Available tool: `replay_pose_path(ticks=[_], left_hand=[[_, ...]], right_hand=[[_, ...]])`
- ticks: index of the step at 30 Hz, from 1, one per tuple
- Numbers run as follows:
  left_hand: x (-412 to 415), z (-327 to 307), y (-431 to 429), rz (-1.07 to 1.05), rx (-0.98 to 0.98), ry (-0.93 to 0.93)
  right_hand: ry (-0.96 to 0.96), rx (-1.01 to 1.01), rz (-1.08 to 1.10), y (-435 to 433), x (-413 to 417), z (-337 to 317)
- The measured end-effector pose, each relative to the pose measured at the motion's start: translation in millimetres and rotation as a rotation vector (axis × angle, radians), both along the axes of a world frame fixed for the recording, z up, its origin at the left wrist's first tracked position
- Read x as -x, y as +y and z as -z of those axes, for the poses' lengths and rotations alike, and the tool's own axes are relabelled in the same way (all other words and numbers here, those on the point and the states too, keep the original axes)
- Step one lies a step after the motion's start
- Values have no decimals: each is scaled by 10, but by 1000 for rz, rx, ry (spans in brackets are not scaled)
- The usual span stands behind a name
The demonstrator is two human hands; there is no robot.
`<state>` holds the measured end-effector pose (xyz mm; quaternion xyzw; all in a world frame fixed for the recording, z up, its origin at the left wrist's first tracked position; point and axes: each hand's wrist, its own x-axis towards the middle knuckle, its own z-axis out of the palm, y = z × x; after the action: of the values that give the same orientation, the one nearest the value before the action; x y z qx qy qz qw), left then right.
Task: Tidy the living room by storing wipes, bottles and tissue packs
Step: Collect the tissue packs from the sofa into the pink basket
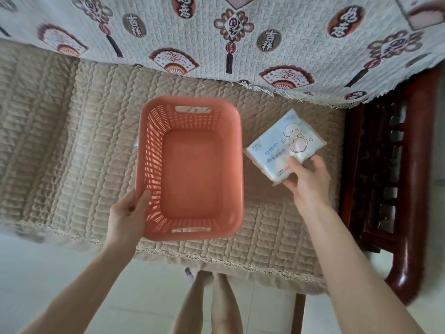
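**First pack on its way to the basket**

My left hand point(130, 210) is clamped on the lower-left rim of the salmon-pink perforated plastic basket point(192, 169), thumb inside the wall, steadying it on the beige quilted sofa seat cover point(72, 141) at the centre of the frame. My right hand point(309, 179) grips the near corner of the soft white-and-pale-blue tissue pack with a cartoon puppy print point(286, 143), held just right of the basket's right rim, thumb on top and fingers underneath.

The pack is slack and I have only one corner of it, so I judge it could sag or slip out as I swing it leftward. If its trailing edge catches the basket's right rim, it may tip onto the seat, or nudge the light, empty basket toward the cushion's front edge at the bottom of the frame.

Room is good: the basket is empty, and the seat to its left is open. On the right, the dark red carved wooden armrest point(409, 165) hems me in; above, the patterned cream throw point(240, 44) hangs over the seat back.
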<state>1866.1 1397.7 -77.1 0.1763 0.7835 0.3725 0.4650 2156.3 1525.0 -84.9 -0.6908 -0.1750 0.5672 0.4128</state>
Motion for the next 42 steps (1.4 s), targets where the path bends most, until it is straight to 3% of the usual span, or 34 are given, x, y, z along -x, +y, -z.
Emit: replay_pose_path(ticks=[5,12,19,24,32,37,42], left_hand=[[118,-98,-140,-53,-12,20],[368,-121,-405,-112,-3,58],[367,-97,-638,-204,-8,27],[263,-101,-765,-240,-26,47],[261,-149,-1004,-304,-93,4],[336,-163,-1081,-339,-118,-12],[404,-194,-1131,-365,-124,-42]], right_hand=[[-59,-94,-187,38,179,-374],[-83,-195,-199,84,421,-723],[-22,-135,-455,-264,1290,-655],[-80,-56,-500,-646,1991,-416],[-128,178,-243,-877,2623,-6],[29,355,-148,-956,2869,133],[163,403,-36,-948,3031,149]])
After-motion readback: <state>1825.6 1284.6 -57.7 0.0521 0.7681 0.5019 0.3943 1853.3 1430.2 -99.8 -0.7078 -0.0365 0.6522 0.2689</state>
